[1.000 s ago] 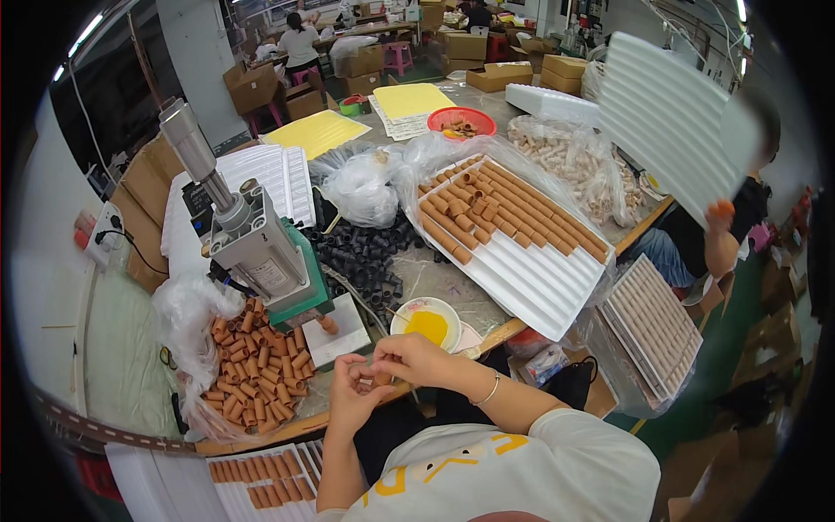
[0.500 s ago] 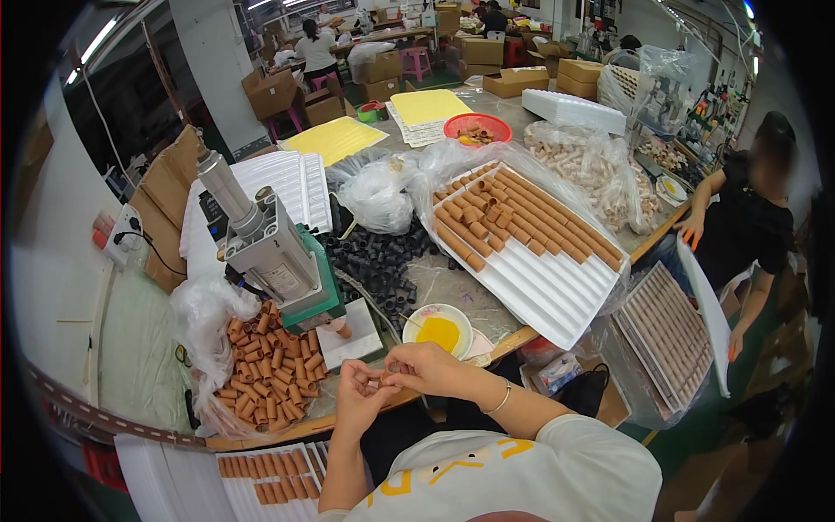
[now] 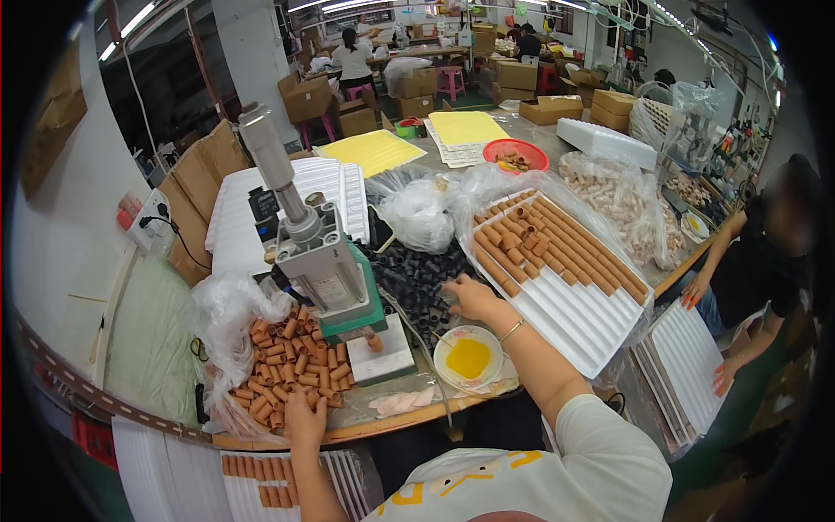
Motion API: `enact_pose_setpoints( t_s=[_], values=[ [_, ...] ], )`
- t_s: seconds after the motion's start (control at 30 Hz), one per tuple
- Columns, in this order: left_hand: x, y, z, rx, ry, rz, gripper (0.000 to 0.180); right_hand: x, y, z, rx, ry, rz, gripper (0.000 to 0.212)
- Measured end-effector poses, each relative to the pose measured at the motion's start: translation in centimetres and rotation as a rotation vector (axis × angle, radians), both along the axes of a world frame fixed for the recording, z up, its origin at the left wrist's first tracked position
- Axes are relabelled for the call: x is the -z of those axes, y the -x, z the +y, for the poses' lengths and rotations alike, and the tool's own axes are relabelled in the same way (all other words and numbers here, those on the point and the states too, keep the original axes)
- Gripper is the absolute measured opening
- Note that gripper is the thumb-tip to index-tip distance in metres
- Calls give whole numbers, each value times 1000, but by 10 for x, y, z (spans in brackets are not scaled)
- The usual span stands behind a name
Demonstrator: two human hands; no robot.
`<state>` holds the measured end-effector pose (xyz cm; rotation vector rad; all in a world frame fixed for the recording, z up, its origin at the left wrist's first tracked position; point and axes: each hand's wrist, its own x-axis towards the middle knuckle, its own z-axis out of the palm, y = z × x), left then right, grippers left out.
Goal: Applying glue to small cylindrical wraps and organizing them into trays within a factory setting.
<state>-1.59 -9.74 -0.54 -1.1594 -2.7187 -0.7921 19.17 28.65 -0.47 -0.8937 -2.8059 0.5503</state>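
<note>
My left hand (image 3: 304, 418) reaches down at the near edge of a heap of short brown tubes (image 3: 277, 361), its fingers apart and touching tubes. My right hand (image 3: 474, 298) is stretched forward to a pile of small black tubular parts (image 3: 426, 277). Its fingers are parted at the pile's right side, and no held part shows. Between my hands stands a bench press (image 3: 326, 278) with a green base. One brown tube (image 3: 374, 342) is under it, by a pale block (image 3: 383, 358). A bowl of yellow liquid (image 3: 468, 357) sits below my right wrist.
A white ridged tray (image 3: 557, 322) with rows of brown tubes lies right of my right hand. Plastic bags (image 3: 417, 213), a red basket (image 3: 539, 152) and yellow sheets (image 3: 374, 155) are farther back. Another tray (image 3: 344, 483) lies below the table edge. A co-worker (image 3: 757, 252) handles trays at right.
My hands, together before the bowl earlier, have separated: the left went to the brown tubes, the right forward to the black parts. The co-worker's raised white tray now lies on the stack. The view has shifted.
</note>
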Motion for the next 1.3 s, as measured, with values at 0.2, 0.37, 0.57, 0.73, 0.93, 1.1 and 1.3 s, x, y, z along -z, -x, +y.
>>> enact_pose_setpoints(
  t_s=[0.2,0.37,0.57,0.73,0.93,1.1,1.3],
  values=[
    [-13,-3,14,-13,36,-91,41,17,20,13,50,-76,-57,31],
    [-19,-6,6,-123,231,-116,43,15,14,15,149,-53,121,27],
    [5,-9,-1,-9,115,9,31,-29,-21,-29,241,284,452,26],
    [10,2,1,68,-235,97,25,-12,-66,-41,234,594,822,12],
    [-32,-25,19,-16,-437,-509,30,-20,-107,-60,259,532,826,12],
    [-20,-78,68,367,-425,-657,34,-19,-106,-103,125,210,555,8],
    [-32,-117,100,462,-450,-687,30,-12,-98,-119,-108,-295,408,13]
  ],
)
